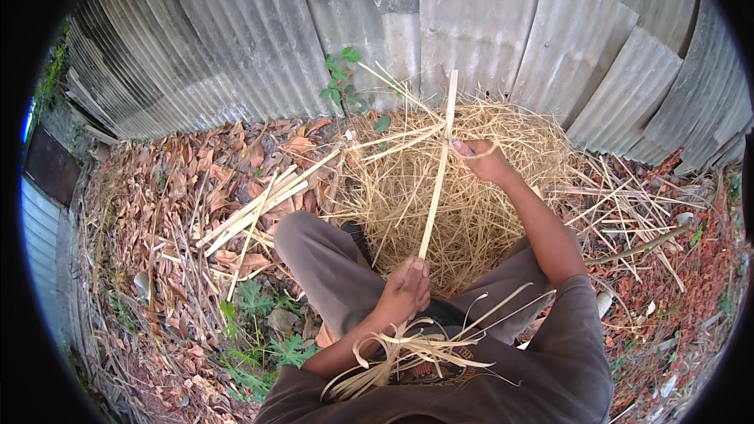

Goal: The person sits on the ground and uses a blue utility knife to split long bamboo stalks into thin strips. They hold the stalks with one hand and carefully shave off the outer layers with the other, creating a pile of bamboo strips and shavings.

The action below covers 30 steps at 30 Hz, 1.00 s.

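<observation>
My left hand (pixel 404 292) is closed around the lower end of a long, flat, pale strip (pixel 438 192) that looks like split bamboo. The strip slants up and away from me. Beside its upper part, my right hand (pixel 483 159) is closed, with something small and bluish at the fingertips; what it grips is too small to make out. A thin pale curl runs across the right hand. Below the strip lies a large heap of fine straw-coloured shavings (pixel 408 220) between my bent legs. A bunch of curled shavings (pixel 408 349) rests on my lap.
Several split strips (pixel 259 208) lie on dry brown leaves (pixel 188 180) to the left. More thin strips (pixel 628 204) and a stick (pixel 644 245) are scattered at right. A corrugated metal fence (pixel 479 31) stands close in front. Green plants (pixel 338 82) grow at its foot.
</observation>
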Motion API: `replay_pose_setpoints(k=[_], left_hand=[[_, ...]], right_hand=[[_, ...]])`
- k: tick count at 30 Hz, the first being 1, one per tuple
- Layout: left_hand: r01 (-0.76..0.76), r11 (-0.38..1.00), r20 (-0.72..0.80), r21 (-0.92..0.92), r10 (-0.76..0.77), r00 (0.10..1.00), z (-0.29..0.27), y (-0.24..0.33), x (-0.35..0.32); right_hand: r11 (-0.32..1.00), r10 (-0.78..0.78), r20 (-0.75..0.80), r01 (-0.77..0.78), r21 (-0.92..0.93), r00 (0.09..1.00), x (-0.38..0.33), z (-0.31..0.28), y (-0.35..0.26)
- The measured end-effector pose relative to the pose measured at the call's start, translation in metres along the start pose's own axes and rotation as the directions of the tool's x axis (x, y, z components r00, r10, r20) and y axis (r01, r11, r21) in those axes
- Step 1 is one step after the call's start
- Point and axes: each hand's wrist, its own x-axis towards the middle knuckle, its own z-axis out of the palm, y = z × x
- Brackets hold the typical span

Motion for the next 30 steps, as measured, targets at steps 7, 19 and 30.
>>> replay_pose_setpoints(k=[7,19,30], left_hand=[[0.018,0.999,0.007,0.029,-0.018,1.0,0.008,0.0,-0.001],[0.03,1.0,0.036,-0.003,-0.03,0.999,0.009,-0.003,-0.011],[-0.025,0.999,0.045,0.023,0.024,0.999,0.009,0.006,-0.01]], right_hand=[[0.894,-0.201,-0.237,0.079,-0.44,0.951,0.006,-0.003,0.016],[0.836,-0.434,-0.405,0.193,-0.513,0.805,0.008,-0.02,0.023],[0.709,0.093,0.355,-0.312,0.632,0.93,0.002,-0.024,-0.009]])
